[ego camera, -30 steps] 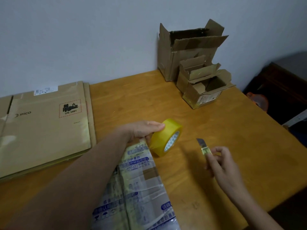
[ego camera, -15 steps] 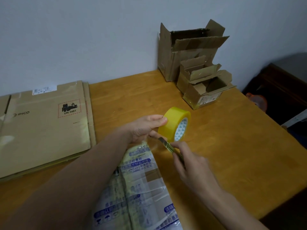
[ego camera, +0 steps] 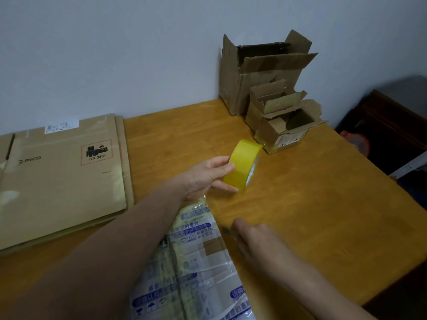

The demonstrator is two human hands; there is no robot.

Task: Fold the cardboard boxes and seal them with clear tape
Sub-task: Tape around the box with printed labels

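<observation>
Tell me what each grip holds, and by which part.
Left grip holds the tape roll across its outer band. Right grip pinches a small cutter by its handle; blurred, only the blade tip shows.

Yellow, brown and orange wood.
Yellow tape roll [ego camera: 242,165] at centre; brown flat cardboard [ego camera: 62,181] at left with a red dashed square and black print; lower-centre box [ego camera: 198,262] lettered blue on white; honey-orange table [ego camera: 323,204].

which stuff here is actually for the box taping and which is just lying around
For the job: tape roll in the left hand; cutter in the right hand; printed-tape box; flat cardboard; open boxes.
Lying about: orange object; dark cabinet.
</observation>
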